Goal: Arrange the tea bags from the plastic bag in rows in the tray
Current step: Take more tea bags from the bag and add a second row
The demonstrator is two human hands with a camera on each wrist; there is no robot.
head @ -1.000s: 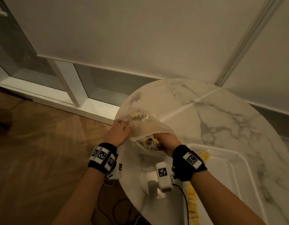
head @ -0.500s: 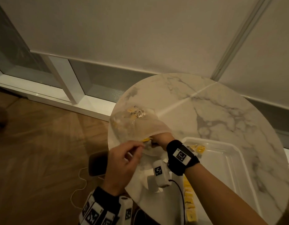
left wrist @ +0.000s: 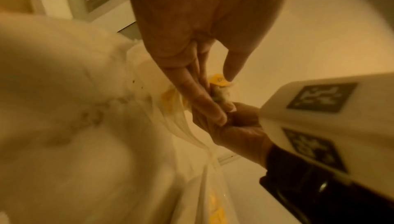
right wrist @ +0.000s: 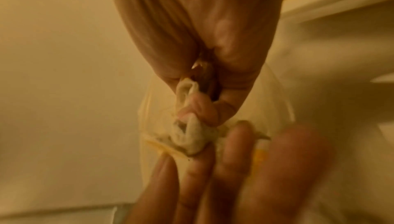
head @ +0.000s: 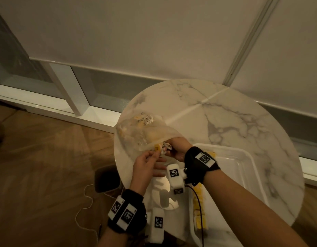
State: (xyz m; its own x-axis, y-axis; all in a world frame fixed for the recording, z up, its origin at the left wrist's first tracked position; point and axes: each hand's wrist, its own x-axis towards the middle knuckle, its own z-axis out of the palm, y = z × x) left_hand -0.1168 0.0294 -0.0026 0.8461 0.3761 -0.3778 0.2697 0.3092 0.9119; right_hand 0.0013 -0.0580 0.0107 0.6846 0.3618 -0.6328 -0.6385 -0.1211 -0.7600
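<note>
At the round marble table's [head: 225, 122] near edge, a white plastic tray [head: 243, 168] holds yellow-tagged tea bags [head: 198, 198] along its left wall. Left hand [head: 145, 168] and right hand [head: 179, 150] both pinch a crumpled tea bag [head: 163, 148] at the filmy plastic bag's [head: 136, 129] mouth.

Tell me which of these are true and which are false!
1. Both hands meet at the plastic bag's mouth. True: the left hand and right hand are together at the plastic bag.
2. The tray is full of tea bags. False: the tray shows tea bags only along its left side.
3. The table is round marble. True: see the table.
4. The right hand holds nothing. False: it pinches a bunch of tea bags.
</note>
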